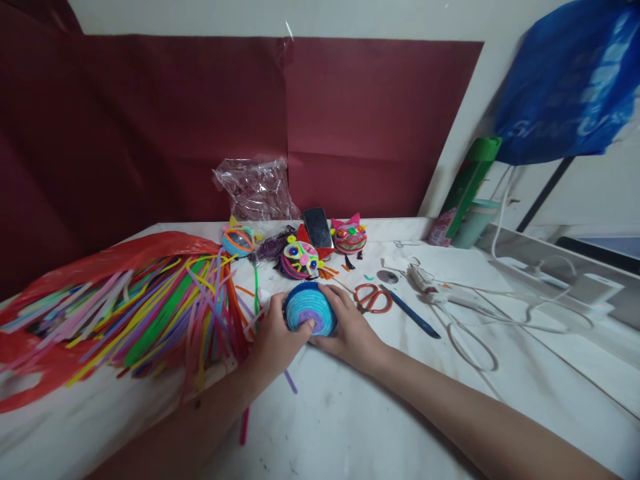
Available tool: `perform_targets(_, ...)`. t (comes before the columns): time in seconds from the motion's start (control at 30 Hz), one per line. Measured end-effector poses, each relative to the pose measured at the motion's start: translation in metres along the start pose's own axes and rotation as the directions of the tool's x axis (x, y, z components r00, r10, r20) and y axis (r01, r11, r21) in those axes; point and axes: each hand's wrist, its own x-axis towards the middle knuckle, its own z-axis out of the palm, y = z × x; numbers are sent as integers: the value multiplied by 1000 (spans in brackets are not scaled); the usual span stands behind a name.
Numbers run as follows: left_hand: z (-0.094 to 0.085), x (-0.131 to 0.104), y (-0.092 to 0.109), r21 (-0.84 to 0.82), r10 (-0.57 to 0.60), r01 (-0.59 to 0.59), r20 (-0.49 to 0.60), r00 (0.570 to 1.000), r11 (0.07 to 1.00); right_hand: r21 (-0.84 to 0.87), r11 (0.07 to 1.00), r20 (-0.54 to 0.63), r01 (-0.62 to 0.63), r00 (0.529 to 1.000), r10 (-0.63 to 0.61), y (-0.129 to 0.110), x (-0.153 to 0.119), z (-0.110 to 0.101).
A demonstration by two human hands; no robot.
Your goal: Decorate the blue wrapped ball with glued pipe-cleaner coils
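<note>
Between my two hands is a ball wrapped in rings of blue pipe cleaner, with a purple round at its near side. My left hand grips it from the left, the thumb pressed on the purple part. From the right, my right hand curls its fingers round the ball. Just beyond it sits a decorated ball with a cat-like face. Orange-handled scissors and a dark blue pen-like tool lie to the right of my right hand.
Many loose pipe cleaners spill from a red plastic bag at left. Behind stand a pink eared ball, an orange-banded ball, a phone and a clear plastic bag. A white-corded tool and power strip lie right.
</note>
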Motion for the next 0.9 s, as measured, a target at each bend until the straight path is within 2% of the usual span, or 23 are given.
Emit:
perform_targets(0.1, 0, 2, -3, -65, 0, 1, 14, 1000, 998, 12, 1000, -2, -25, 1000, 25, 0, 1, 0)
perform_targets(0.2, -2, 4, -8, -183, 23, -8, 78, 997, 983, 31, 999, -18, -42, 999, 43, 2, 2, 0)
perform_targets(0.3, -7, 4, -6, -198, 69, -41, 137, 988, 979, 58, 996, -17, -67, 998, 68, 3, 2, -1)
perform_targets(0.47, -13, 4, 1, -239, 59, -30, 117, 991, 971, 126, 989, -30, -79, 996, 83, 3, 4, -2)
perform_targets(0.6, -16, 5, -4, -280, 10, 21, 109, 994, 960, 221, 970, -26, -105, 993, 114, 7, 6, -2)
perform_targets(0.73, -22, 9, -13, -207, -25, 42, 80, 996, 977, 339, 928, 9, -156, 987, 163, 13, 4, 1)
perform_targets(0.9, -28, 15, -20, -81, 17, -8, 111, 994, 997, 372, 914, 34, -162, 986, 161, 14, 3, 2)
